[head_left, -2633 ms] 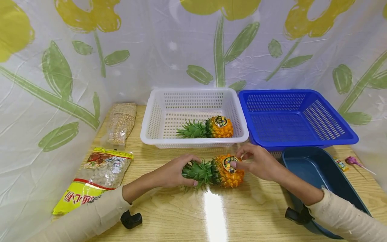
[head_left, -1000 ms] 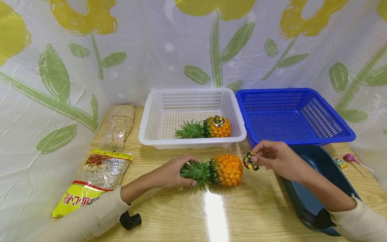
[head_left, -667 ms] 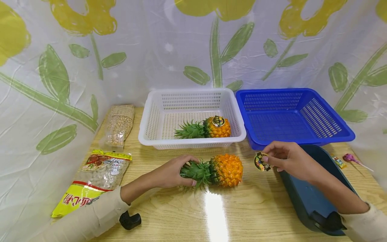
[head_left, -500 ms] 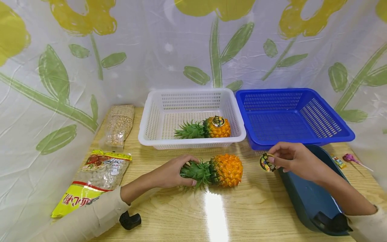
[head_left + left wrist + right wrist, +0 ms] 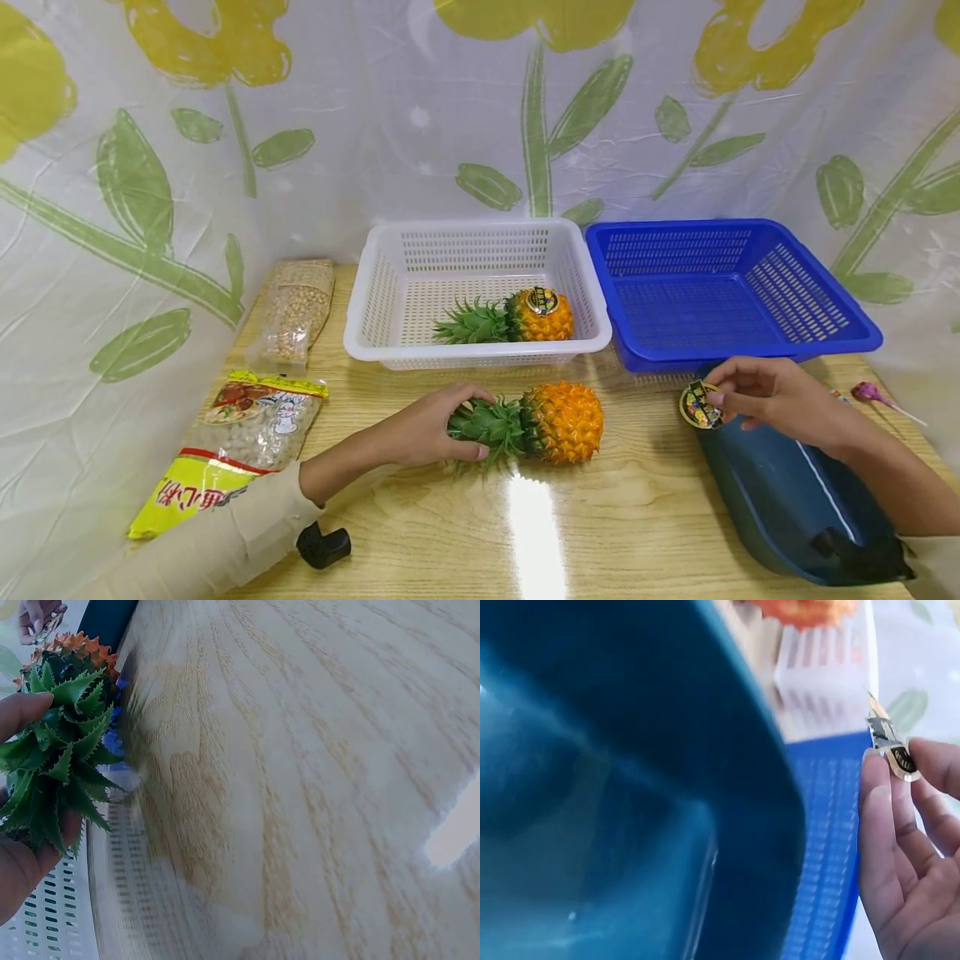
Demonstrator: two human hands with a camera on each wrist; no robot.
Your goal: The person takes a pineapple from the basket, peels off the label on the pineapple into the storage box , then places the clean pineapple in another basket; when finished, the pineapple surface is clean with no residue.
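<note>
From my end, the left hand (image 5: 431,429) has its fingers curled round the green crown of a pineapple (image 5: 564,422), which lies on its side on the wooden counter (image 5: 622,508), leaves to the left and orange body to the right. My left wrist view shows the thumb laid over the spiky leaves.

The right hand (image 5: 783,400) pinches a round black-and-gold label (image 5: 700,406) between thumb and fingers, well apart from that fruit. I see it by the far left corner of a dark teal tub (image 5: 776,500); how high it hangs above the rim I cannot tell.

Farther back, a white basket (image 5: 480,353) holds a second pineapple (image 5: 534,327), also on its side, with a similar label on its body. A blue basket (image 5: 750,354) stands just right of the white one. To the left I have a yellow-printed bag (image 5: 232,450), with a clear bag of pale grains (image 5: 298,315) beyond it. A purple lollipop (image 5: 870,392) lies at the far right.
</note>
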